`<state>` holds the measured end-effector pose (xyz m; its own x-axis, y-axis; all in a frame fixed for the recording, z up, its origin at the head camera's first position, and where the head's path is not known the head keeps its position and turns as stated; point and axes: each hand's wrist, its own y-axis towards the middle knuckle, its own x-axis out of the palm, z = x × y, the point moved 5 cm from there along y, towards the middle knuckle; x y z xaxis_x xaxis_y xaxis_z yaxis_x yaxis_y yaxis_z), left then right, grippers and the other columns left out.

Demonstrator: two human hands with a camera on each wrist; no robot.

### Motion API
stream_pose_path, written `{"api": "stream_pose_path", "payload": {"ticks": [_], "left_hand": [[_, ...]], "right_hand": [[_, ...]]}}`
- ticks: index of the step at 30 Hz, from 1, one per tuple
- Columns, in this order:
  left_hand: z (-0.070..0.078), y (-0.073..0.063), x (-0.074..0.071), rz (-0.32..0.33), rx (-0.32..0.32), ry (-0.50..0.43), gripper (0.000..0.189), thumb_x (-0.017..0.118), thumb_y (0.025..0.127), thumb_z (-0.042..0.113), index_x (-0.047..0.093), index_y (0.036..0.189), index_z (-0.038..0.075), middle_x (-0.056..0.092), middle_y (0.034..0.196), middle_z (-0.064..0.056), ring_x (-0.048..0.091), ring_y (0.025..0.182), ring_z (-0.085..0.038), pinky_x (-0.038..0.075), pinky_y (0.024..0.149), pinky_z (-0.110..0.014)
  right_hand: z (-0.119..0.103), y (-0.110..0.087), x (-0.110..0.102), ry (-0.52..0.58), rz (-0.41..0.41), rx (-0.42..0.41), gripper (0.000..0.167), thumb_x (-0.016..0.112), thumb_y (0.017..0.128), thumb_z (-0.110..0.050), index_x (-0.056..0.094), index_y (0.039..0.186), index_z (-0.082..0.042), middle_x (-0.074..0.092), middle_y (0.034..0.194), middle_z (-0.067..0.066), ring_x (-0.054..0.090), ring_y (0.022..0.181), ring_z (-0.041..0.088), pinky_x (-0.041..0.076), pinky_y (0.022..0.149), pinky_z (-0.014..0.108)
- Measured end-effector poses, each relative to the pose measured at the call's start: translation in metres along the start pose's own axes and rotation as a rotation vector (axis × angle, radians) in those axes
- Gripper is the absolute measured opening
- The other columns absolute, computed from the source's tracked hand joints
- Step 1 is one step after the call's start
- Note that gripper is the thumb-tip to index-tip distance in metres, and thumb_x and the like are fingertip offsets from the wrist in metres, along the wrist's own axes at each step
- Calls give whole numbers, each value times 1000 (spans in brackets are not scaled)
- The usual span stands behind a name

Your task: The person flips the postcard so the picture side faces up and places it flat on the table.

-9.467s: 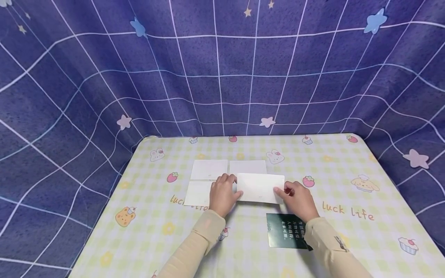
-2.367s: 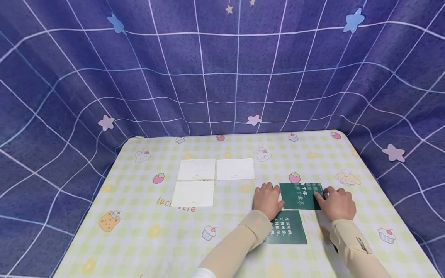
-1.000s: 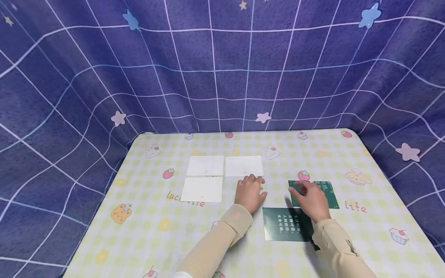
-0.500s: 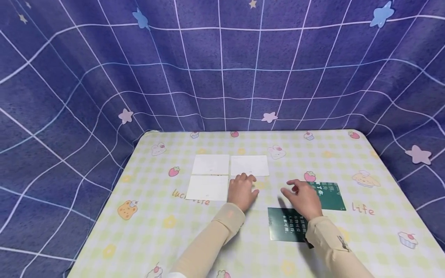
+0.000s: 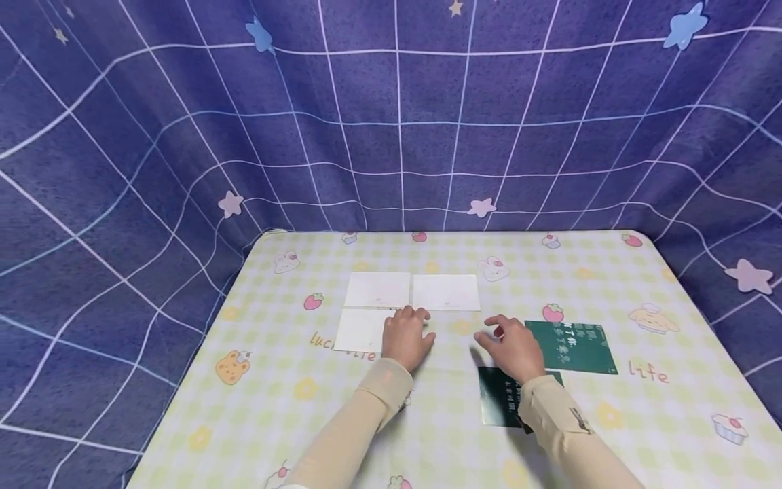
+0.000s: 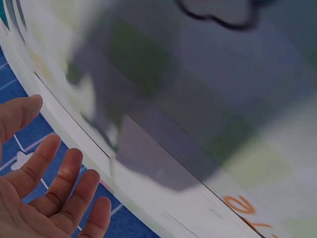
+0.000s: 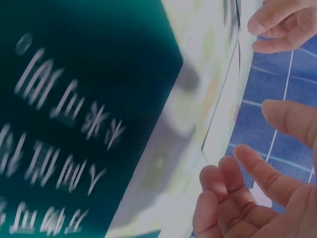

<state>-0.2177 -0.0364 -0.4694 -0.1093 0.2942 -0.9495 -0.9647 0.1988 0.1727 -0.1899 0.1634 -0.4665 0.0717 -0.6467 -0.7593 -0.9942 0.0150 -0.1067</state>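
Three white cards lie on the table at left centre: an upper left card (image 5: pixel 377 289), an upper right card (image 5: pixel 446 293) and a lower left card (image 5: pixel 359 331). My left hand (image 5: pixel 404 341) overlaps the right end of the lower left card, fingers relaxed and holding nothing. Two green cards with white writing lie at the right, an upper green card (image 5: pixel 577 348) and a lower green card (image 5: pixel 496 401). Between the two groups is my right hand (image 5: pixel 512 348), loosely bent with nothing in it. Its wrist and sleeve hide part of the lower green card.
The table (image 5: pixel 452 435) wears a checked cloth printed with fruit, cupcakes and animal faces. A blue curtain (image 5: pixel 421 142) with a white grid and stars hangs behind it and along both sides.
Earliest, both hands held up a white-faced card; later they rested on a second green card at the right. Since then both hands have left it and moved left, the left to the white cards.
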Motion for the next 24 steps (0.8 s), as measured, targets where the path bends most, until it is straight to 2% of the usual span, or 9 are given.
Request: {"api": "stream_pose_path", "payload": {"ticks": [6,11,18,24], "left_hand": [[-18,-4,-4,5,-32,-7,36,82,85,31,72,115,13,69,108,-9,64,104,-28,51,90,-45],[-32,-5,-8,34,-45,16,36,84,83,31,73,112,14,70,108,-9,65,102,-28,51,87,-45],[-50,-7,-12,15,-97,5,37,84,83,29,72,114,13,69,110,-11,64,104,-30,50,88,-46],[-63,-7,-14,24,-120,8,37,84,83,29,72,114,12,69,110,-11,64,105,-30,49,88,-46]], "right_hand": [[-9,3,14,8,-8,-5,41,73,93,-30,67,122,-2,65,103,18,61,88,33,51,82,53],[-18,6,23,8,-14,-20,40,74,92,-29,68,120,-2,64,100,15,60,87,31,50,83,52],[-31,7,33,-4,-35,-29,40,75,92,-28,68,121,-2,64,101,15,59,87,30,50,84,52],[-41,9,42,-4,-40,-56,39,75,92,-28,68,121,-2,63,99,14,59,84,28,50,81,50]]}}
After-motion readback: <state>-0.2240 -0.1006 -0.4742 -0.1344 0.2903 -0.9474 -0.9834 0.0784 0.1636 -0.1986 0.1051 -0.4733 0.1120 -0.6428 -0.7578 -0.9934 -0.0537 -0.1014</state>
